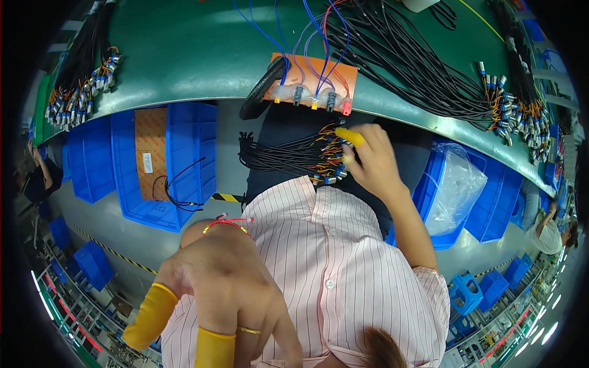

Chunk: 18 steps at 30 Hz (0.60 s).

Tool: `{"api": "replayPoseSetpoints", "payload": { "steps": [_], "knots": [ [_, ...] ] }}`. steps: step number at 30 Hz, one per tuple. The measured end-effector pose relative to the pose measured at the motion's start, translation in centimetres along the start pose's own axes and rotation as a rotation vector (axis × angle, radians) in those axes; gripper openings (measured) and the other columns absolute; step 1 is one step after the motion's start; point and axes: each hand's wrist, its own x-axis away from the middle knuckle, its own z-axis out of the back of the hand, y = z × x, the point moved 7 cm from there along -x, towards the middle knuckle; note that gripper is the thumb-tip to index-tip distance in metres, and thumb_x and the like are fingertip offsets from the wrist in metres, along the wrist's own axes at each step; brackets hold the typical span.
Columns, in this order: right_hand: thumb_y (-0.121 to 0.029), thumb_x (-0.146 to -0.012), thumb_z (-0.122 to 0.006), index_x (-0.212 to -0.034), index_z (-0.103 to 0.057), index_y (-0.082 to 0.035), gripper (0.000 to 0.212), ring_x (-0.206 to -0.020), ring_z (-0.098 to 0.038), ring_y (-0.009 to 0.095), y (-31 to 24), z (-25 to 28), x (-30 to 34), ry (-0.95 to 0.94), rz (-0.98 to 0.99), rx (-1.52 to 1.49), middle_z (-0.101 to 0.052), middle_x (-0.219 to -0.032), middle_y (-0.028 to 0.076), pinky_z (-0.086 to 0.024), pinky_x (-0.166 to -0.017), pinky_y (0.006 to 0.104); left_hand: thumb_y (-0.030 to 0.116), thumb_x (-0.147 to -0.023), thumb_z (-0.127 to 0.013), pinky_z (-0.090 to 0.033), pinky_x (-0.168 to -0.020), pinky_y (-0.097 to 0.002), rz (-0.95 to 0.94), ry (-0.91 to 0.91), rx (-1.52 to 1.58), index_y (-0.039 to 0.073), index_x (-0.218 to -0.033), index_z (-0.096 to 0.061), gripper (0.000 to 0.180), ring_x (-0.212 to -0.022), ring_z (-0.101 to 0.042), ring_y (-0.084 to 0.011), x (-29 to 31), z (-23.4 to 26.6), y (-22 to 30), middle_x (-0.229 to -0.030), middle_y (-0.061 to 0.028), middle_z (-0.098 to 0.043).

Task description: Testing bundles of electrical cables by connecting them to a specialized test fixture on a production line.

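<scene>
Wire bundle [288, 156] lies across the lap, just below the green bench [184, 55] edge; black leads, coloured ends with small metal plugs. Right hand [371, 162] rests at the plug end, yellow-capped fingertips [351, 136] pinching into the wires. Left hand [224, 291] raised near the camera, fingers loosely curled, holding nothing. Judged light, floppy, tangle-prone; best gripped near the plugs.

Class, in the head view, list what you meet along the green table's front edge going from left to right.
Left cable bundle with metal connectors → orange test fixture → right cable bundle with metal connectors, all along the green table.
</scene>
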Motion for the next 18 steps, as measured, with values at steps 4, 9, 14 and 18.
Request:
{"api": "replayPoseSetpoints", "payload": {
  "steps": [4,9,14,18],
  "knots": [
    [-0.012,-0.079,-0.067,-0.093,-0.061,0.001,0.02,-0.098,-0.054,0.034,2.3,-3.9,-0.1,-0.113,-0.148,0.054,-0.057,-0.1,0.015,-0.043,-0.087,0.0426,0.035,-0.093,-0.062,-0.042,-0.092,-0.0622,0.132,0.181,-0.204,-0.008,-0.107,-0.061,0.045,-0.067,-0.063,-0.0251,1.3,1.4,-0.1,-0.088,-0.0187,-0.065],
    [-0.014,-0.082,-0.065,-0.094,-0.061,0.002,0.02,-0.098,-0.054,0.035,1.9,-3.1,-0.2,-0.178,-0.168,-0.1,-0.058,-0.099,0.019,-0.044,-0.086,0.0421,0.019,-0.085,-0.071,-0.045,-0.092,-0.0481,0.504,1.014,-1.03,-0.002,-0.109,-0.062,0.033,-0.09,-0.062,-0.0282,9.1,7.4,1.1,-0.103,-0.0148,-0.065],
    [-0.01,-0.08,-0.069,-0.092,-0.06,0.001,0.019,-0.079,-0.061,0.023,0.4,2.8,1.7,-0.045,-0.414,-0.689,-0.061,-0.084,0.012,-0.05,-0.073,0.0331,0.01,-0.089,-0.061,-0.044,-0.09,-0.0362,0.758,1.015,-1.945,0.002,-0.118,-0.062,0.03,-0.098,-0.058,-0.026,11.0,10.7,1.0,-0.102,-0.0106,-0.062],
    [-0.012,-0.084,-0.069,-0.099,-0.058,-0.001,0.022,-0.062,-0.056,0.013,2.9,9.0,4.7,0.37,-0.621,-1.17,-0.057,-0.073,0.004,-0.049,-0.062,0.0291,0.01,-0.09,-0.061,-0.047,-0.077,-0.0333,0.957,1.013,-1.648,0.001,-0.115,-0.064,0.027,-0.085,-0.06,-0.0229,12.9,11.7,0.7,-0.093,-0.0102,-0.061]
  ]
}}
